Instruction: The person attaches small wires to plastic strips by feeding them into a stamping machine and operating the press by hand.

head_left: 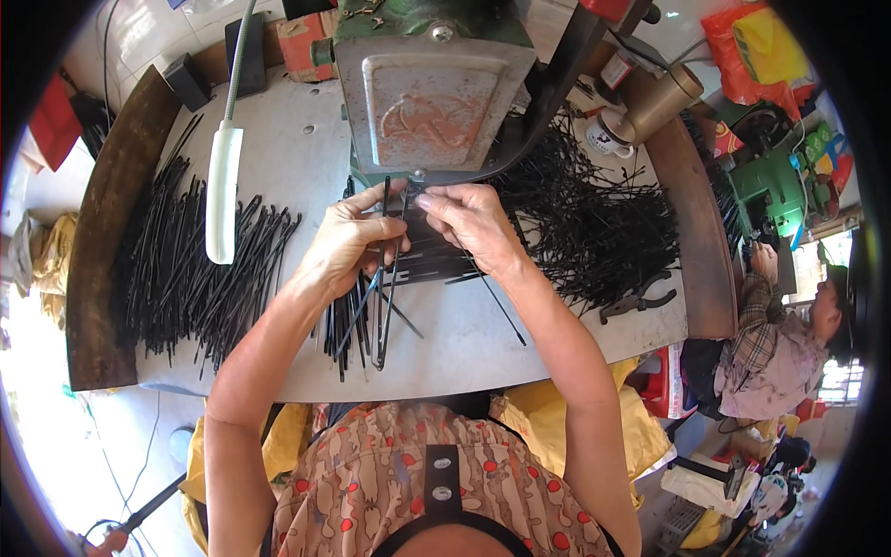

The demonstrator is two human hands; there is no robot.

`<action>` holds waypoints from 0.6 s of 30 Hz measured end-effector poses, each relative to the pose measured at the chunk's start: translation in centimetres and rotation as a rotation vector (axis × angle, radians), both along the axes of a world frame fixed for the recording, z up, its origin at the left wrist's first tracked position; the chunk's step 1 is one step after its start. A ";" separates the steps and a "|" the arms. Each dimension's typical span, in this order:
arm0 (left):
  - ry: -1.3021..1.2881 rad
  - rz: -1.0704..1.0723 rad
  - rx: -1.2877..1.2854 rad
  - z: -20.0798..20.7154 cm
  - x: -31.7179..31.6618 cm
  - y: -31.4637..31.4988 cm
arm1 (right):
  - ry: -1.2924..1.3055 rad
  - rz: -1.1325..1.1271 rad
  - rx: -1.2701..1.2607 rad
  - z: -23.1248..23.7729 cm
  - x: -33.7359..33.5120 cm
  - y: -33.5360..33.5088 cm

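Observation:
In front of a green press-like machine (436, 116), both my hands are raised close together under its lower end. My left hand (351, 237) is closed round several thin black metal rods (382, 316), which hang down toward the table's near edge. My right hand (475, 227) pinches at the machine's working point, with a thin black rod (504, 311) slanting down from its fingers. What exactly sits between the fingertips is partly hidden. More loose rods (342, 348) lie beneath my left hand.
A large bundle of black rods (204, 278) covers the table's left; a tangled heap (594, 213) fills the right. Pliers (640, 299), a white mug (610, 135) and a brown cylinder (666, 100) stand or lie there. A lamp (224, 195) hangs left. Another person (775, 353) works at far right.

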State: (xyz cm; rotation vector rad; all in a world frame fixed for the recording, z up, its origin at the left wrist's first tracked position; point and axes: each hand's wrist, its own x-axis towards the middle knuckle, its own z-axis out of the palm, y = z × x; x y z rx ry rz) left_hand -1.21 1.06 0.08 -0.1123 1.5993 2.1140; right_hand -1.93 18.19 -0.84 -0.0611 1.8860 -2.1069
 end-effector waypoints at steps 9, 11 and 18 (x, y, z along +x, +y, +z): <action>0.018 0.012 0.010 0.0 0.1 0.1 | -0.013 -0.030 0.019 0.1 0.0 -0.2; 0.015 0.009 0.015 0.0 0.1 0.0 | -0.007 -0.029 0.010 0.3 0.2 0.0; 0.011 0.004 0.029 0.1 0.2 0.0 | -0.012 -0.009 0.009 -0.1 0.0 0.0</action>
